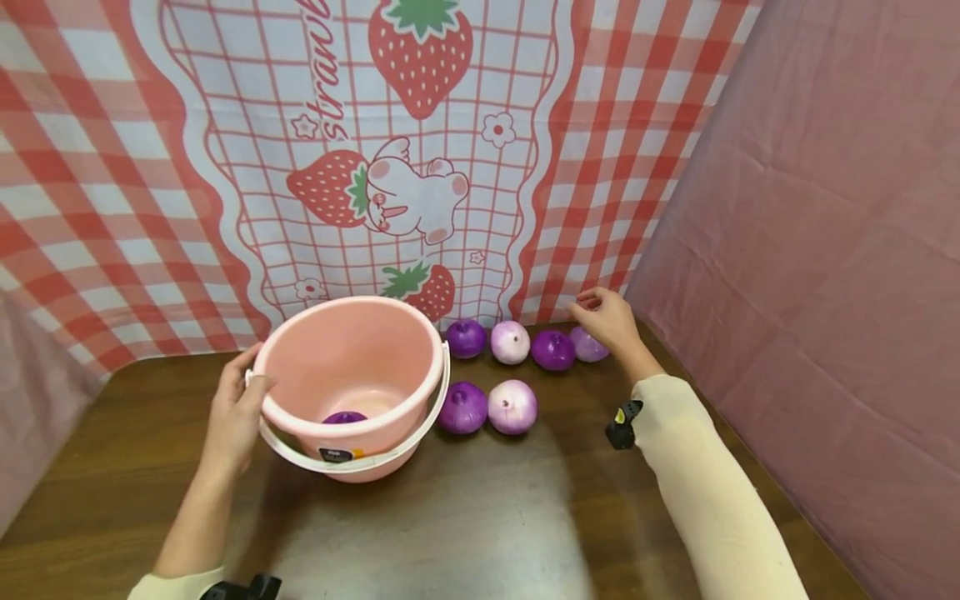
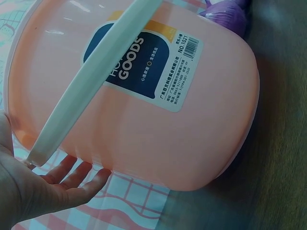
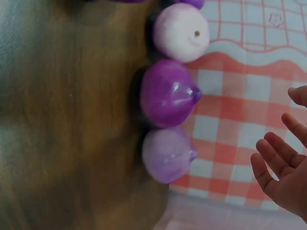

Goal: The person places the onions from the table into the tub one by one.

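My left hand (image 1: 238, 408) grips the pink bucket (image 1: 360, 467) at its left rim, thumb over the edge and fingers against the outer wall. The bucket tilts a little, and its white handle (image 2: 91, 86) hangs across the labelled front. Inside it the top of a dark purple onion (image 1: 345, 417) shows above the near wall. My right hand (image 1: 609, 320) hovers over a pale purple onion (image 3: 168, 155) at the right end of the back row, holding nothing. In the right wrist view its fingers are loosely bent and apart from the onions.
Beside the pale onion in the back row sit a dark purple onion (image 1: 553, 350), a whitish onion (image 1: 510, 342) and another purple onion (image 1: 467, 339). Nearer stand a purple onion (image 1: 462, 407) and a whitish onion (image 1: 512, 407). A strawberry-patterned cloth (image 1: 420, 275) hangs behind the wooden table (image 1: 480, 517).
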Available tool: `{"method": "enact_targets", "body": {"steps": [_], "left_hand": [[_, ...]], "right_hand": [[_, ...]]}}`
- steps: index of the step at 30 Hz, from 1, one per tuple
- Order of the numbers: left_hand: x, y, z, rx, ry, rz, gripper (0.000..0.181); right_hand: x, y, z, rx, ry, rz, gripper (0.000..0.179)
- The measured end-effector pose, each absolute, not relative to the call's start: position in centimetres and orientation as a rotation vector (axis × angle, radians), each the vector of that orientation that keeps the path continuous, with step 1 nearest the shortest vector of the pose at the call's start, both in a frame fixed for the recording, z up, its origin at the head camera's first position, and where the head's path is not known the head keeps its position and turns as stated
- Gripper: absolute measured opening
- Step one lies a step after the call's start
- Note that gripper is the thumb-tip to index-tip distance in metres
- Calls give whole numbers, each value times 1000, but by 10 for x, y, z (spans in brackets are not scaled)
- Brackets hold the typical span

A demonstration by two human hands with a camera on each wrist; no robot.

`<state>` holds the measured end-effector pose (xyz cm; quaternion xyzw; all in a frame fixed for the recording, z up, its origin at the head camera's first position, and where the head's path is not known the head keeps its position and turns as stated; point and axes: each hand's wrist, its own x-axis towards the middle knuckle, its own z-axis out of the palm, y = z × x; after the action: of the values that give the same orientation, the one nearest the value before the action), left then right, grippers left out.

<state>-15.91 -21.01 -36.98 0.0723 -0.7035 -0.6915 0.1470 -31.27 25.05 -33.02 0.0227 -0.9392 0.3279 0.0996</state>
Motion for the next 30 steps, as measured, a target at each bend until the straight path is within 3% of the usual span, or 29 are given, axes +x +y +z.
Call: {"method": "enact_targets", "body": {"steps": [12, 30], "left_hand": [[-158, -209, -370, 208, -2052, -1969, 52], [-158, -211, -369, 205, -2052, -1963, 52]], "right_hand": [[-308, 279, -354, 46, -2811, 843, 41], [-312, 291, -373, -60, -2863, 885, 54]]}}
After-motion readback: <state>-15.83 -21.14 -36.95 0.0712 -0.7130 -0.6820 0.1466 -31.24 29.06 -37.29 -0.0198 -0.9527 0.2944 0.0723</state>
